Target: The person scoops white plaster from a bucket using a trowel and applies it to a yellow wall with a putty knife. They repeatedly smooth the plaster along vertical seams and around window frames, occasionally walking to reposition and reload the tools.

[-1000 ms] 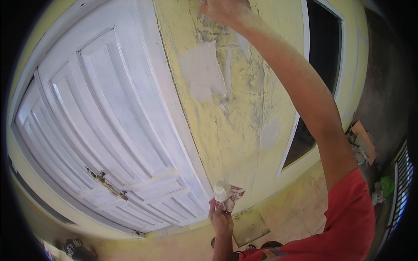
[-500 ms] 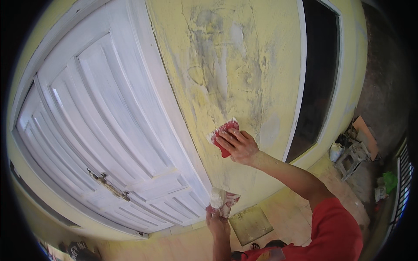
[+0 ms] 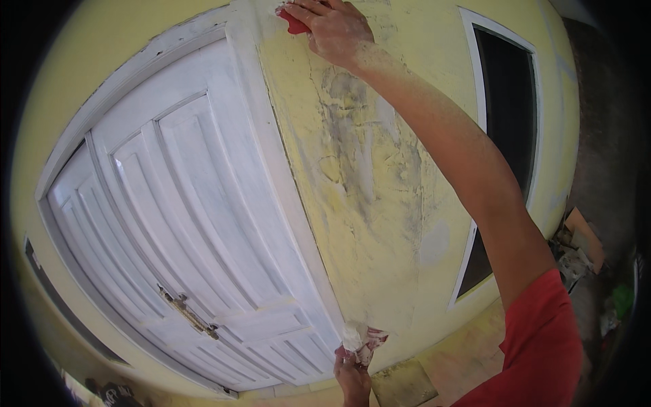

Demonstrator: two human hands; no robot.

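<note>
My right hand [image 3: 342,34] is raised high on the yellow wall [image 3: 400,271], its fingers closed round a red putty spreader [image 3: 296,24] near the top of the door frame. White smears coat the spreader's edge, which is close to or against the wall; contact is hard to tell. Low down, by the frame's foot, my left hand [image 3: 352,380] grips a second putty spreader [image 3: 369,342], reddish and smeared white. A lump of white putty [image 3: 354,334] lies on it. Between the hands the wall has a rough grey patch [image 3: 352,136] with cracked, uneven paint.
Left of the wall stands a white panelled double door [image 3: 196,183] with a metal handle [image 3: 186,312]. A dark window [image 3: 508,102] in a white frame is at right. A square slab [image 3: 405,384] lies on the tiled floor; concrete blocks and debris [image 3: 576,264] sit far right.
My right hand has swept up the wall with its spreader, from mid-wall to near the top of the door frame. The view has tilted upward; my left hand still holds the putty-loaded spreader low.
</note>
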